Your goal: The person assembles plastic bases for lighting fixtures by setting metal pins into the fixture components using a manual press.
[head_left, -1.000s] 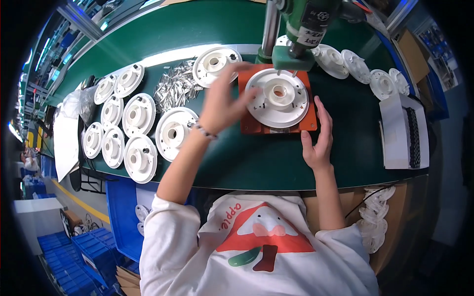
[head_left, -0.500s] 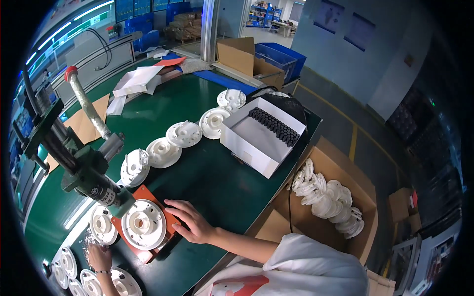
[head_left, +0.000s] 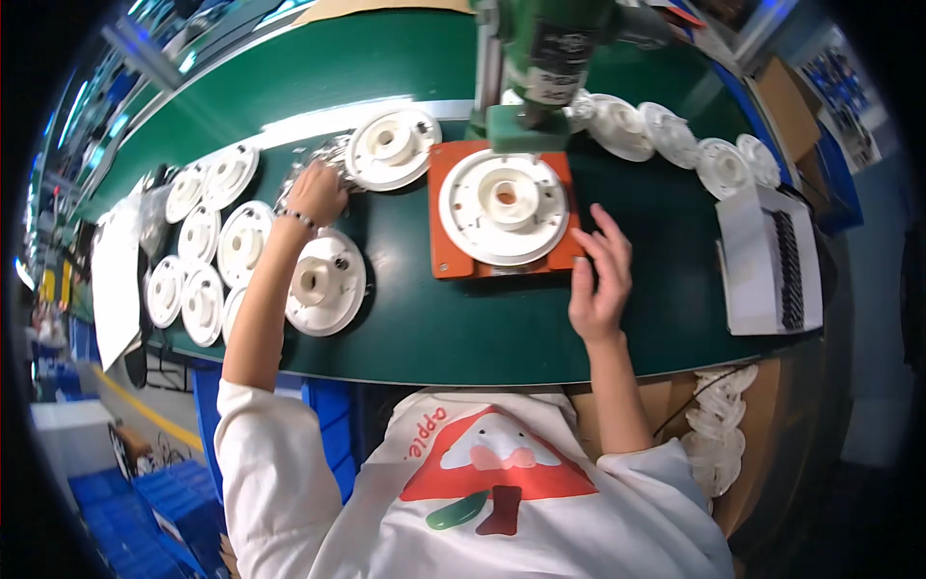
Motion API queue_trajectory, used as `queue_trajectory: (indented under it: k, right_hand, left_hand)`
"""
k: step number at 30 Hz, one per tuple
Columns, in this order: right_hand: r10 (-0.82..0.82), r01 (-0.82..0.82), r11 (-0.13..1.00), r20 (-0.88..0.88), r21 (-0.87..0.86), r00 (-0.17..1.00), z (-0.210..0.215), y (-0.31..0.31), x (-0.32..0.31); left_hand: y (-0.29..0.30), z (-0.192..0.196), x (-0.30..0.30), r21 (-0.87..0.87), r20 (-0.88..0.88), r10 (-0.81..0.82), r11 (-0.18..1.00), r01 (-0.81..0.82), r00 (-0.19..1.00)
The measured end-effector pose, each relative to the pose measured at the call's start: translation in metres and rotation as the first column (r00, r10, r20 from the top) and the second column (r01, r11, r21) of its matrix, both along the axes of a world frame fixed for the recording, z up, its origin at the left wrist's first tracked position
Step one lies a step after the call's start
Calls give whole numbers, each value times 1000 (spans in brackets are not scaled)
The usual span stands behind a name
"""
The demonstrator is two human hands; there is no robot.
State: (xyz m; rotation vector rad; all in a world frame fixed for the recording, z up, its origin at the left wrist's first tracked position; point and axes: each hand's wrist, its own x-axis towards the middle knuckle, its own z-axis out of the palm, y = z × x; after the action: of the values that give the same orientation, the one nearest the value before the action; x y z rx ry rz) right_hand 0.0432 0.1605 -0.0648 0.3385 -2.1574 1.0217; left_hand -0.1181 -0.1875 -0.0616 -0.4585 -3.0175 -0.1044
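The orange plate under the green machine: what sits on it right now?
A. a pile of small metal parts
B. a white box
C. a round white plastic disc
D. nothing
C: a round white plastic disc lies centred on the orange plate, with the right hand resting at the plate's edge.

My left hand [head_left: 313, 193] is now reaching into the metal parts pile [head_left: 323, 159], off the white disc [head_left: 503, 205]; head is looking back down.
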Motion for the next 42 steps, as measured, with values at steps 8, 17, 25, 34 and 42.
queue_trajectory:
  k: [8,17,25,34,42]
  right_hand:
    - [14,-14,1000,11,-28,1000,-3,-4,3]
    - [8,-7,1000,35,-9,999,-1,-3,4]
    - [14,-13,1000,38,-7,999,-1,-3,3]
    - [12,-11,1000,19,-4,1000,1,-4,4]
    - [133,-148,988,-240,-47,962,55,-25,21]
  left_hand:
    - [-5,34,22,135,94,20,990,-33,995]
    - [6,25,20,12,101,-4,1000,3,995]
    - [14,20,18,-174,40,-16,984,22,999]
    - [-7,42,16,188,37,-46,981,38,998]
    - [69,99,88,872,424,-424,428,-236,800]
